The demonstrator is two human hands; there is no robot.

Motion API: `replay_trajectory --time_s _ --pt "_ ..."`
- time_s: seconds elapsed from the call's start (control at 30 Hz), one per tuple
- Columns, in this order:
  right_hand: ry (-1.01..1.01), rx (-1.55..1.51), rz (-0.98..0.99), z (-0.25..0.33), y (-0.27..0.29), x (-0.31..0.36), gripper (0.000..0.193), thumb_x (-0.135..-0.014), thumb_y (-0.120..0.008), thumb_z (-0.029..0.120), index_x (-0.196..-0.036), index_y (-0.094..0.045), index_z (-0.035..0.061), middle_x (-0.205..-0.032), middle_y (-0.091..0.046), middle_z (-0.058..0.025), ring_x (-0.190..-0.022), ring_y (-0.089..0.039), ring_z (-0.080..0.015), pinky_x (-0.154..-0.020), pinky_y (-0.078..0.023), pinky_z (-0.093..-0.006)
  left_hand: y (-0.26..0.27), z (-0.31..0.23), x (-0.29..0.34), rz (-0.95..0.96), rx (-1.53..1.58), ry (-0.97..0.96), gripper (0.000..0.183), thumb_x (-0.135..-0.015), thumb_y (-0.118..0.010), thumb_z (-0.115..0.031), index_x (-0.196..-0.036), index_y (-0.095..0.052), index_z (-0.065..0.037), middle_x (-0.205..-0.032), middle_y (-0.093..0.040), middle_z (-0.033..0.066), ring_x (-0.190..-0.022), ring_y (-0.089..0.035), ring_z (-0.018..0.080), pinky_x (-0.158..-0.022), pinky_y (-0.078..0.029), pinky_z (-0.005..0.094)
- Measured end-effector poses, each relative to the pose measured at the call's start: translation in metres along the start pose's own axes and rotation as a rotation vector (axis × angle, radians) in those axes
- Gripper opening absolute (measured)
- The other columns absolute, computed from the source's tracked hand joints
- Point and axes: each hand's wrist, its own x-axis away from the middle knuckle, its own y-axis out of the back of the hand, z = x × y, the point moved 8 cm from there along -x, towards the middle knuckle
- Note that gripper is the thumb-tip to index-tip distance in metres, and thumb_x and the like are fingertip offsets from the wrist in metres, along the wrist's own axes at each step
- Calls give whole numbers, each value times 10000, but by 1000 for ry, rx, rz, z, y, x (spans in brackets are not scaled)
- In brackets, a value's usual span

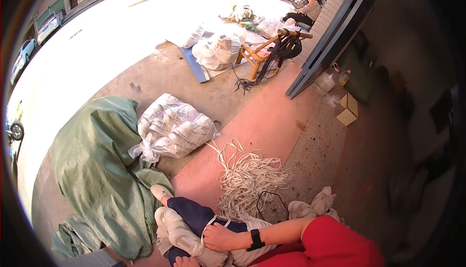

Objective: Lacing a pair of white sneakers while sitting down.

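My right hand (219,238), a dark band at its wrist, is closed over my lap with its fingers curled on a strand of white cord (212,220). Beneath it lies a whitish bundle (175,233) of rounded, bulging shapes, whose kind I cannot make out. At the lower edge only the curled fingers of my left hand (187,261) show, close to that bundle; what they grip is hidden. Past my dark-trousered leg, a loose tangled heap of white cord (252,177) spreads over the floor.
On the left a green tarpaulin (97,165) covers something bulky, beside a clear bag (174,126) of whitish coils. Farther off stand a bamboo stool (257,59) hung with dark cords and white bags (217,51). A plastic jug (326,80) and cardboard box (348,110) lie right; someone (310,10) sits beyond.
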Motion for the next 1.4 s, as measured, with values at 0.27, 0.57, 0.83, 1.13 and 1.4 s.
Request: replay_trajectory --time_s 0.27,0.57,0.83,1.13,1.4 --pt "-5 -76 34 -4 3 -7 157 -728 -567 242 -688 -602 94 -770 -519 -37 -813 -476 -201 -662 -372 -346 -12 20 -6 -113 243 69 46 -736 -443 -17 -709 -477 -33 -693 -488 150 -683 -482 327 -652 -384 420" --pt "57 9 9 3 -4 -4 181 -737 -565 264 -683 -616 99 -757 -529 -39 -809 -482 -209 -634 -389 -359 -1 -1 3 -143 110 27 92 -733 -473 -55 -791 -530 -12 -703 -515 152 -699 -503 335 -690 -400 424" --pt "26 171 114 2 -15 1 197 -737 -567 256 -731 -634 71 -814 -567 -74 -848 -514 -235 -659 -413 -373 -49 35 10 -14 326 301 99 -772 -520 -105 -750 -554 -14 -736 -554 180 -719 -545 370 -609 -424 445" --pt "-9 250 157 19 -16 25 267 -754 -586 299 -790 -626 37 -862 -548 -110 -872 -501 -260 -679 -394 -410 -46 7 27 -316 223 339 53 -770 -500 -81 -795 -499 -34 -747 -524 144 -652 -558 340 -538 -444 432" --pt "-68 338 119 12 3 12 167 -766 -518 195 -804 -612 62 -863 -554 -90 -883 -496 -241 -733 -395 -406 -45 36 26 -397 441 475 134 -811 -511 -155 -785 -550 -30 -730 -572 171 -728 -559 357 -639 -442 449"
